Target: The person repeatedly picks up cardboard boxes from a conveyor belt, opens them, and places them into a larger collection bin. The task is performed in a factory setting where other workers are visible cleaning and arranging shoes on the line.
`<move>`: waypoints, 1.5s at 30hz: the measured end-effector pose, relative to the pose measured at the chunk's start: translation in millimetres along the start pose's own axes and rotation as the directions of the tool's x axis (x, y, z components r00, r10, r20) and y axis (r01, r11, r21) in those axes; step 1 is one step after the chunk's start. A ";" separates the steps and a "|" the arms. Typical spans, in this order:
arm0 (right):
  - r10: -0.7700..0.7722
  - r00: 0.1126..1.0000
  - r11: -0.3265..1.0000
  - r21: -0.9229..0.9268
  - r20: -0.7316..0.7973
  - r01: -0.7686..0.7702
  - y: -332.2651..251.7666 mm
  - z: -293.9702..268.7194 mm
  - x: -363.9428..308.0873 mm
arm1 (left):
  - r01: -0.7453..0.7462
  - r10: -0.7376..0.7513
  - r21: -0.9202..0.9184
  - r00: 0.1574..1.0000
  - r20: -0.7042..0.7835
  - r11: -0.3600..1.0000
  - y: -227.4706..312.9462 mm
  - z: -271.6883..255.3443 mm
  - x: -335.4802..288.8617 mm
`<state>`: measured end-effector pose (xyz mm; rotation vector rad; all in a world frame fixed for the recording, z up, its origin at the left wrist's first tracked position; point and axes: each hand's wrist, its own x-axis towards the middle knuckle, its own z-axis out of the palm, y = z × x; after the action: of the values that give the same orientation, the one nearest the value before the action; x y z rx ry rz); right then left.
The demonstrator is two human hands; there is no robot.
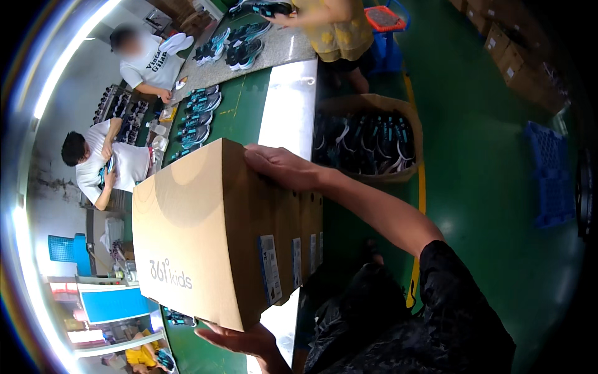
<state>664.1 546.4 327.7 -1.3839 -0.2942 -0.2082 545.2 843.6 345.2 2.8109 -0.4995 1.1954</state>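
A stack of brown cardboard shoe boxes [180,230] stands before me over the edge of the green work table, the nearest lid facing me. Labels with blue strips run along its right-hand side. My right hand [283,167] is closed over the far upper corner of the nearest box, its fingers partly hidden behind the edge. Against the opposite, lower edge lies my left hand [240,340], palm up, supporting the box from that side. Where its fingers end beneath the cardboard is partly hidden.
Dark and teal sneakers [198,118] line the green table [240,106]. Beside it on the floor, a large carton [418,134] holds several shoes. Co-workers handle shoes across the table and at its far end. A blue plastic pallet [551,174] stands at the right.
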 end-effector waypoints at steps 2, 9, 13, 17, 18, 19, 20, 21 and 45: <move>-0.019 0.999 1.000 -0.022 -0.033 0.018 8.8 -4.2 -8.0 | 0.163 -0.163 -0.316 0.986 0.024 0.935 22.7 7.0 -11.6; -0.175 0.967 0.984 -0.049 -0.184 0.169 23.0 11.6 -8.6 | 0.176 -0.193 -0.571 0.981 0.031 0.802 62.7 23.5 -29.4; -0.240 0.946 0.971 -0.061 -0.216 0.233 29.8 18.5 -13.9 | 0.202 -0.231 -0.594 0.973 0.028 0.779 67.2 22.7 -34.9; -0.281 0.938 0.960 -0.071 -0.201 0.272 26.7 19.9 -17.5 | 0.221 -0.258 -0.585 0.966 0.021 0.780 69.1 24.9 -37.2; -0.296 0.932 0.955 -0.066 -0.207 0.288 25.7 20.0 -18.2 | 0.225 -0.264 -0.584 0.964 0.020 0.780 70.2 24.6 -37.9; -0.291 0.935 0.957 -0.061 -0.202 0.285 24.7 19.1 -18.6 | 0.232 -0.270 -0.586 0.963 0.024 0.777 70.8 25.1 -38.0; -0.272 0.943 0.962 -0.049 -0.193 0.268 23.9 17.1 -18.7 | 0.239 -0.278 -0.585 0.960 0.024 0.775 72.0 25.3 -39.5; -0.256 0.950 0.967 -0.037 -0.181 0.254 24.0 15.5 -17.9 | 0.247 -0.288 -0.586 0.957 0.025 0.771 72.8 26.8 -39.7; 0.614 0.612 0.779 -0.506 0.498 -0.370 166.2 164.4 -254.7 | 0.730 -0.312 -0.424 0.638 0.704 0.537 -33.0 39.4 -207.6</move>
<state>462.1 730.6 116.0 -1.8227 -0.4323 0.7607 447.9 925.4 173.2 2.2632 0.0110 -0.0159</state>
